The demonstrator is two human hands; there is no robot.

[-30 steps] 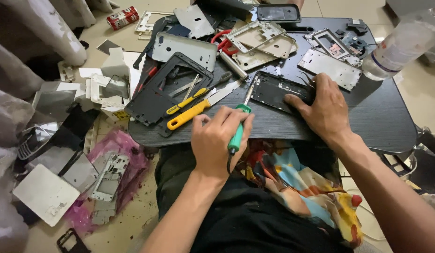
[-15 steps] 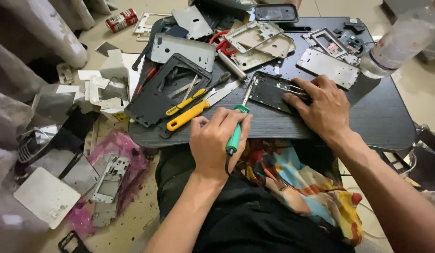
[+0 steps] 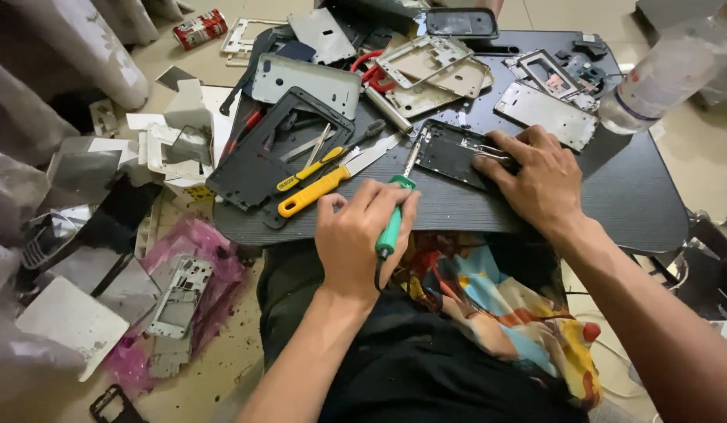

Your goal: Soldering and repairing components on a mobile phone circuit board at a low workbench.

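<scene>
While partly hidden by the left hand [image 3: 355, 235], green-handled soldering iron [image 3: 393, 223].

Lying on the table [image 3: 614, 211], near its front edge: a phone frame [image 3: 449, 153] under the right hand [image 3: 540, 176], the left hand [image 3: 359, 235] just left of it, gripping a soldering iron [image 3: 393, 215] angled toward the frame. Sitting left of that hand: a screwdriver [image 3: 312, 192], crossing a larger frame [image 3: 273, 149]. Resting behind: a back cover [image 3: 304, 78], more frames [image 3: 434, 66]. Standing at the right rear: a bottle [image 3: 665, 74]. Spreading over the floor [image 3: 222, 376], left of the table: loose panels [image 3: 69, 321]. Lying far back left: a can [image 3: 199, 27].
</scene>
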